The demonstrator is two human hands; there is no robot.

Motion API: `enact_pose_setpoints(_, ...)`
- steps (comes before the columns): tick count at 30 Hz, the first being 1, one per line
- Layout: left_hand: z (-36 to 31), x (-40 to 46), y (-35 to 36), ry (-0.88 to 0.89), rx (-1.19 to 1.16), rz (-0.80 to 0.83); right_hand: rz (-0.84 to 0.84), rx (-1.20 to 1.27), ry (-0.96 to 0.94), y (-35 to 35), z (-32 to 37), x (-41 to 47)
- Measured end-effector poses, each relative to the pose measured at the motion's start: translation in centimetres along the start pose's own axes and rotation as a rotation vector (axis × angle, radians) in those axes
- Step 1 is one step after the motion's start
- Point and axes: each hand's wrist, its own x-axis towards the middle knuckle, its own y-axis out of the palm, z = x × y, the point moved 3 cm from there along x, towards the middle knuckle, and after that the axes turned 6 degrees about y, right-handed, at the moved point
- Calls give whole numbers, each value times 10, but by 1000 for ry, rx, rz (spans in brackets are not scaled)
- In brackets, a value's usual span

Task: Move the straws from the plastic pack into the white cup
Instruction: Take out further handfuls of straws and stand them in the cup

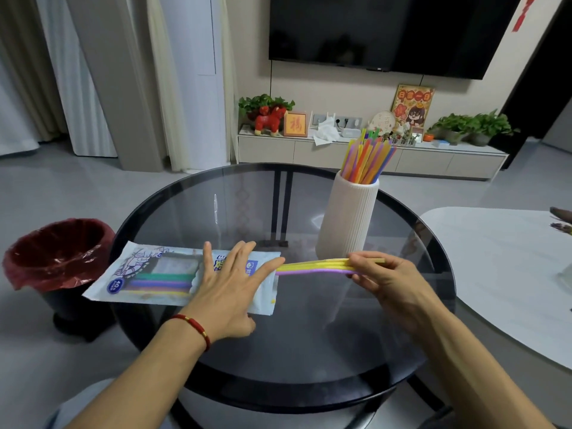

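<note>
The plastic straw pack [148, 274] lies flat on the round glass table [241, 209], its opening to the right. My left hand [229, 283] presses flat on the pack's right half with straight fingers. My right hand [380, 274] pinches a small bunch of yellow and purple straws [312, 266] that stick halfway out of the pack's opening. Green, purple and yellow straws still show through the pack's window. The ribbed white cup [346, 224] stands just behind the pulled straws, with several coloured straws [368, 159] upright in it.
A bin with a red liner [55, 252] stands on the floor left of the table. A white table [501, 274] is close on the right. A low TV cabinet [371, 156] with plants and ornaments runs along the far wall.
</note>
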Motion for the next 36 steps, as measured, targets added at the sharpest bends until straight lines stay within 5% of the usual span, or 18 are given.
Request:
enact_pose_setpoints(9, -36, 22, 0, 75, -292, -77, -78, -333, -393, -30, 42, -33)
enact_pose_setpoints(18, -61, 36, 9, 69, -282, -119, 112, -43, -243, -6, 25, -18)
enact_pose_setpoints(24, -72, 39, 14, 64, -327, -136, 19, -402, -250, 29, -7, -13)
enact_pose_setpoints(30, -58, 36, 14, 48, -321, -57, -86, -756, -451, 24, 68, -20)
enact_pose_setpoints(36, -61, 34, 9, 12, -357, -76, -75, -1040, -360, 27, 54, -4)
